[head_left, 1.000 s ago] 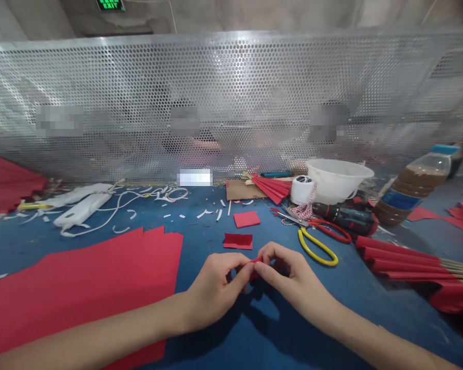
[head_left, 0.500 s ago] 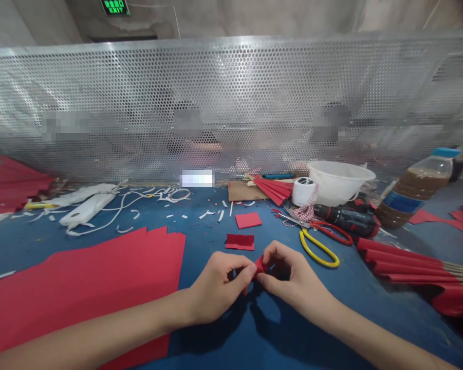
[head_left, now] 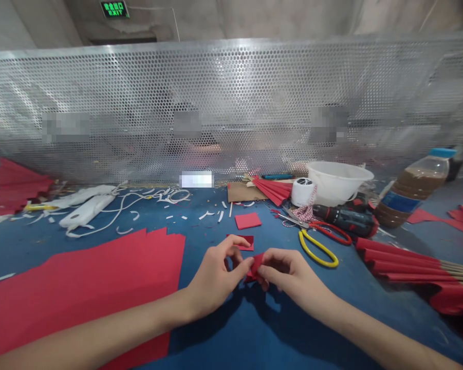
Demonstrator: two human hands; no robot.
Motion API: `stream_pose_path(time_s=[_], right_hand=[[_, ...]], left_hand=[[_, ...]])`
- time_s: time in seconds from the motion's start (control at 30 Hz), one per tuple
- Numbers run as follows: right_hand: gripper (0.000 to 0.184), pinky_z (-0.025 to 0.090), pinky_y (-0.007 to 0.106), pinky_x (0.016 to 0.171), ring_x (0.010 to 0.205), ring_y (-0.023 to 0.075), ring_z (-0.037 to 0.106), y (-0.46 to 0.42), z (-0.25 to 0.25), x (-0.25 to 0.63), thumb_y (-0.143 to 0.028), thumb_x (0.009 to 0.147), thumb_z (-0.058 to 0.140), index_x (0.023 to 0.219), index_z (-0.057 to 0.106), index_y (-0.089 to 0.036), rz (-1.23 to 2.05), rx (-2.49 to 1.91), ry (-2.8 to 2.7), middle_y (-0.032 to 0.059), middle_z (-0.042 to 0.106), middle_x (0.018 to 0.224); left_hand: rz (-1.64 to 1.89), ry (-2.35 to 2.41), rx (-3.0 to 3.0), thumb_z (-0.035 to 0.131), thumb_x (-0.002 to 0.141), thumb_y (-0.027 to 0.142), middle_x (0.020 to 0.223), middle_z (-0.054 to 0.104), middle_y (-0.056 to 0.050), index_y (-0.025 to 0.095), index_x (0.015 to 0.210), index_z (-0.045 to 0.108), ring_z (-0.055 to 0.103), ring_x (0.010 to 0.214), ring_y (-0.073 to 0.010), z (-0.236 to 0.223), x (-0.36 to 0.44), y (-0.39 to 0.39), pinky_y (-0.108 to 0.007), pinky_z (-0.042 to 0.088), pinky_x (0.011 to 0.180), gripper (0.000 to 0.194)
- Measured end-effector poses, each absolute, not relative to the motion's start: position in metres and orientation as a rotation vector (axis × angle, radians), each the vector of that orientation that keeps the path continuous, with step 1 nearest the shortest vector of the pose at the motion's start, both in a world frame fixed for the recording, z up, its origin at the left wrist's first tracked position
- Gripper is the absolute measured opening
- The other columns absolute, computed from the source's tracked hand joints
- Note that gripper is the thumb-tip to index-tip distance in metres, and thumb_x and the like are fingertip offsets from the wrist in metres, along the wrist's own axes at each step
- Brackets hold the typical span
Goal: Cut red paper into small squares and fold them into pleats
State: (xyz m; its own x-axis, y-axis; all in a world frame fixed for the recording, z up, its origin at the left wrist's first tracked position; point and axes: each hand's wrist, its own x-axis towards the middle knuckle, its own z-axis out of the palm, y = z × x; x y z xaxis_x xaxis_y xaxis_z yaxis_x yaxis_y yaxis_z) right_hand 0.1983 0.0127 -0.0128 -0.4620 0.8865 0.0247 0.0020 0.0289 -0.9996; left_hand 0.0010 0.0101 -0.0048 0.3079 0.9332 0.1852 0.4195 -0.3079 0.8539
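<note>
Both my hands meet low at the centre of the blue table (head_left: 254,334), pinching a small folded piece of red paper (head_left: 254,266) between them. My left hand (head_left: 216,277) grips its left edge with thumb and fingers, the index finger raised. My right hand (head_left: 293,280) is closed on its right side. Just beyond my left fingers lies a dark red paper piece (head_left: 245,240), and further back a small red square (head_left: 247,220).
A stack of large red sheets (head_left: 80,282) lies at left. Yellow-handled scissors (head_left: 318,249), red-handled scissors, a drill (head_left: 345,217), a white bowl (head_left: 337,180), a string spool and a bottle (head_left: 412,192) stand at right. Pleated red fans (head_left: 408,262) lie far right. A perforated metal screen (head_left: 231,108) walls the back.
The red piece has turned and opened a little between my fingers, and my left index finger has lifted. Both hands have stayed in the same spot.
</note>
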Motion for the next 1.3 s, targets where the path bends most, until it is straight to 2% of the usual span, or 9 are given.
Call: stream_pose_path(time_s=[0.23,0.4,0.53,0.63,0.8,0.97,1.1,1.2,1.3], right_hand=[[0.015,0.035,0.020,0.048,0.058,0.0101,0.058,0.011,-0.014,0.198,-0.029,0.089,0.065,0.084,0.065,-0.014,1.521,-0.959,-1.584,-0.0003,0.064,0.067],[0.027,0.039,0.020,0.053,0.060,0.0102,0.059,0.011,-0.013,0.199,-0.039,0.093,0.063,0.084,0.065,-0.014,1.487,-0.927,-1.593,0.0005,0.065,0.070],[0.036,0.044,0.022,0.058,0.061,0.0113,0.059,0.011,-0.017,0.196,-0.049,0.091,0.065,0.085,0.067,-0.013,1.495,-0.911,-1.528,0.0025,0.067,0.072],[0.034,0.044,0.022,0.057,0.060,0.0117,0.058,0.011,-0.019,0.194,-0.047,0.089,0.068,0.083,0.067,-0.013,1.489,-0.912,-1.517,0.0011,0.065,0.067],[0.039,0.043,0.023,0.056,0.057,0.0120,0.057,0.009,-0.015,0.194,-0.048,0.094,0.060,0.078,0.067,-0.013,1.409,-0.964,-1.584,0.0015,0.063,0.063],[0.026,0.040,0.022,0.054,0.057,0.0112,0.056,0.011,-0.012,0.195,-0.038,0.091,0.064,0.086,0.067,-0.013,1.460,-0.952,-1.589,-0.0001,0.062,0.067],[0.023,0.041,0.023,0.055,0.057,0.0116,0.055,0.012,-0.015,0.196,-0.036,0.091,0.062,0.088,0.066,-0.013,1.457,-0.973,-1.604,-0.0008,0.061,0.065],[0.026,0.041,0.024,0.055,0.056,0.0123,0.054,0.010,-0.019,0.197,-0.038,0.093,0.058,0.089,0.066,-0.014,1.332,-1.073,-1.657,-0.0012,0.059,0.064],[0.028,0.034,0.024,0.051,0.055,0.0120,0.048,0.007,-0.020,0.197,-0.038,0.094,0.054,0.081,0.065,-0.016,1.072,-1.209,-1.718,-0.0025,0.054,0.060]], left_hand=[[0.879,1.231,2.018,0.066,0.089,0.038,0.072,0.068,0.000,0.020,0.105,0.073,0.057,0.060,-0.0127,-0.003,0.002,0.007,-0.023,0.043,0.055,0.024],[0.994,1.098,2.065,0.065,0.090,0.024,0.110,0.070,-0.007,0.021,0.102,0.072,0.064,0.100,-0.0199,-0.003,0.001,0.011,-0.028,0.053,0.081,0.014],[1.035,1.012,2.139,0.064,0.093,0.023,0.098,0.074,-0.004,0.021,0.108,0.072,0.067,0.093,-0.0181,-0.007,0.002,0.012,-0.030,0.053,0.084,0.017],[1.112,0.927,2.220,0.068,0.091,0.021,0.104,0.074,-0.005,0.022,0.107,0.073,0.067,0.097,-0.0184,-0.010,0.001,0.012,-0.031,0.053,0.088,0.017],[1.142,0.904,2.341,0.065,0.090,0.013,0.108,0.071,-0.006,0.020,0.101,0.074,0.067,0.098,-0.0176,-0.014,-0.001,0.012,-0.029,0.054,0.087,0.016],[1.145,0.971,2.292,0.064,0.092,0.016,0.109,0.072,-0.006,0.021,0.107,0.072,0.066,0.100,-0.0178,-0.012,-0.001,0.010,-0.030,0.053,0.090,0.018],[1.052,1.079,2.131,0.060,0.094,0.021,0.102,0.073,-0.004,0.021,0.108,0.070,0.067,0.091,-0.0176,-0.006,0.000,0.009,-0.031,0.054,0.086,0.017],[0.969,1.115,1.972,0.056,0.096,0.025,0.103,0.074,-0.003,0.022,0.107,0.070,0.068,0.093,-0.0183,-0.004,0.000,0.012,-0.030,0.055,0.084,0.018],[0.920,1.101,1.863,0.054,0.098,0.026,0.103,0.074,-0.004,0.021,0.107,0.069,0.069,0.094,-0.0190,-0.006,0.000,0.015,-0.030,0.056,0.083,0.018]])
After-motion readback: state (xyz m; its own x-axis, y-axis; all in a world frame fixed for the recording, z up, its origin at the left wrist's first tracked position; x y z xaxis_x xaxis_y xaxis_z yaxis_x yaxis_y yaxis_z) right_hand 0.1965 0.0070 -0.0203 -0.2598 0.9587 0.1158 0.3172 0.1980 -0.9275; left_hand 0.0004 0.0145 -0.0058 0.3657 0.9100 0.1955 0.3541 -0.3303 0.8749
